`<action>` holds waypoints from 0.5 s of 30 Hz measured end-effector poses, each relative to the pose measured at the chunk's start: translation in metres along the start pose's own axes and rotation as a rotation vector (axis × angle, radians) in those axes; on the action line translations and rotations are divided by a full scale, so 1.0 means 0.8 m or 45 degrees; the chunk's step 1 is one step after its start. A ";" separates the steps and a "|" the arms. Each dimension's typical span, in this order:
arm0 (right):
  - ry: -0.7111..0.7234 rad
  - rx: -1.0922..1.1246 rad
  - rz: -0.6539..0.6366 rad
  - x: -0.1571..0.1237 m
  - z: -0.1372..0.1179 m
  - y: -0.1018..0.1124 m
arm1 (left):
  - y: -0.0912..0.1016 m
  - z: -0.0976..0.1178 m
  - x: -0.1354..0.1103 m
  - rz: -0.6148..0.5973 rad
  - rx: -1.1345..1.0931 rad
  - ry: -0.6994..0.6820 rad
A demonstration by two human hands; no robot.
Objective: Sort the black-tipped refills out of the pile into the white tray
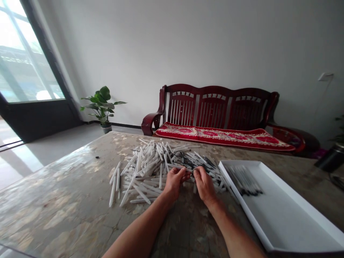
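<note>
My left hand [174, 182] pinches a slim white pen [173, 166], which lies nearly level between my two hands. Its right end reaches the closed thumb and fingers of my right hand [204, 184], where a small dark part may be; the fingers hide the detail. Just behind and around both hands spreads a loose pile of white pen barrels [150, 163]. On the pile's right side, pens with dark parts [204, 161] lie close to my right hand.
A shallow white tray [290, 222] stands at the right, with a row of clear, dark-ended pens [245, 181] in it. The table [67, 200] has a patterned top. Behind it are a wooden bench [215, 107] and a potted plant [103, 104]. A dark cylinder [331, 157] sits far right.
</note>
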State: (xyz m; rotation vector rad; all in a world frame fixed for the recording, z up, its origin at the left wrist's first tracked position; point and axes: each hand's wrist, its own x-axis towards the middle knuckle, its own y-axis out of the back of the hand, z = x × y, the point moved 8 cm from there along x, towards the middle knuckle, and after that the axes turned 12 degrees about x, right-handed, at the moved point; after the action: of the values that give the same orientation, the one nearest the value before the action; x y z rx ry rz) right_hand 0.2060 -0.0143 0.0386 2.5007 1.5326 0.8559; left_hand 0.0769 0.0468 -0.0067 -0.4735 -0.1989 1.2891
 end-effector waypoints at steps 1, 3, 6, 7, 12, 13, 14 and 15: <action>-0.001 -0.010 -0.006 0.000 0.001 0.001 | -0.001 0.000 -0.001 -0.011 0.011 0.004; -0.023 -0.035 -0.002 0.000 0.005 0.003 | -0.004 -0.002 -0.002 -0.038 0.034 0.012; -0.062 -0.056 0.009 0.000 0.011 0.005 | -0.006 -0.002 -0.003 -0.057 0.058 0.022; -0.065 -0.057 0.008 -0.001 0.012 0.006 | -0.006 -0.002 -0.003 -0.056 0.061 0.024; -0.036 -0.059 -0.017 -0.004 0.006 0.004 | -0.004 0.000 -0.002 -0.049 0.059 0.035; -0.032 -0.067 -0.015 -0.005 0.005 0.003 | -0.004 0.000 -0.002 -0.053 0.060 0.038; -0.033 -0.077 -0.010 -0.004 0.005 0.003 | -0.004 -0.001 -0.002 -0.058 0.060 0.041; -0.038 -0.088 -0.005 -0.004 0.005 0.003 | -0.005 -0.001 -0.002 -0.062 0.061 0.043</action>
State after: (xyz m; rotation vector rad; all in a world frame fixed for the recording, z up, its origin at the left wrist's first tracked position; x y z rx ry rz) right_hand 0.2092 -0.0174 0.0347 2.4501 1.4725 0.8520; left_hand 0.0804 0.0441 -0.0056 -0.4468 -0.1504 1.2349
